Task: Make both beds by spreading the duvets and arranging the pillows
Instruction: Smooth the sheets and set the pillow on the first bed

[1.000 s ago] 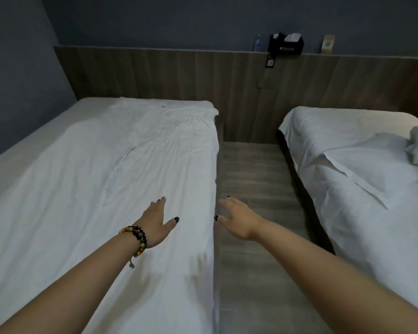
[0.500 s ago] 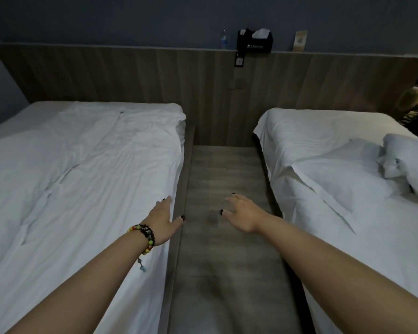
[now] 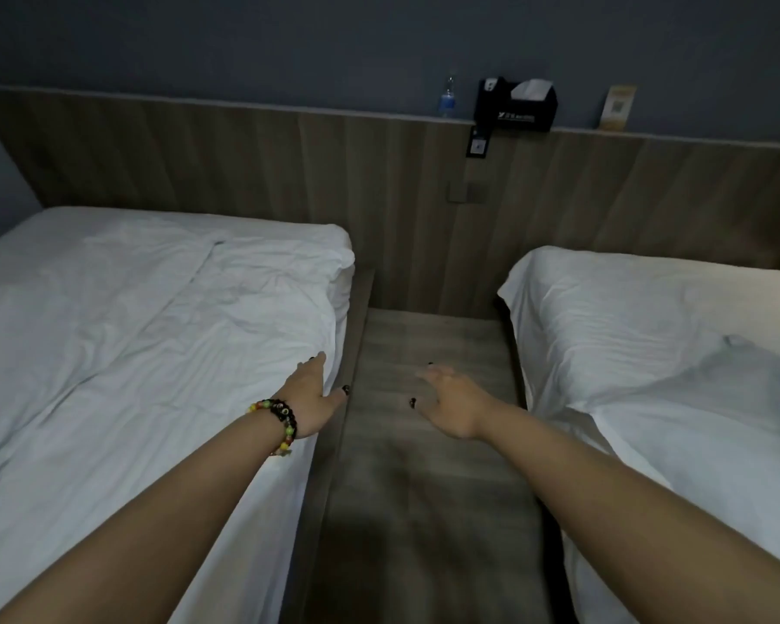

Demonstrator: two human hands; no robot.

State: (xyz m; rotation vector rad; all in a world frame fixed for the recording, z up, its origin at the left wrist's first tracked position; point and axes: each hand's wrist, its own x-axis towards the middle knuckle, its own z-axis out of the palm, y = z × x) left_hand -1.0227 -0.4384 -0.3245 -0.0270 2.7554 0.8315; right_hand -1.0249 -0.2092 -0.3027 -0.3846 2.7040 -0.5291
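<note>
Two beds flank a narrow aisle. On the left bed a wrinkled white duvet (image 3: 163, 335) lies spread flat up to the headboard. My left hand (image 3: 311, 394), with a beaded bracelet on the wrist, rests open at that duvet's right edge. My right hand (image 3: 453, 405) hovers open above the aisle floor and holds nothing. The right bed carries a white duvet (image 3: 640, 335) with a folded flap across it; its right part is cut off by the frame. No pillow is in sight.
A wooden floor strip (image 3: 428, 479) runs between the beds to a wood-panelled headboard wall (image 3: 253, 168). On its ledge stand a small water bottle (image 3: 446, 97), a black tissue box (image 3: 516, 104) and a card (image 3: 618, 108). A black tag (image 3: 478, 144) hangs below.
The view has swung back to the left and tilted up, so the pillow on the right bed has left the frame. Both hands stay stretched forward, the left one sliding along the duvet edge.
</note>
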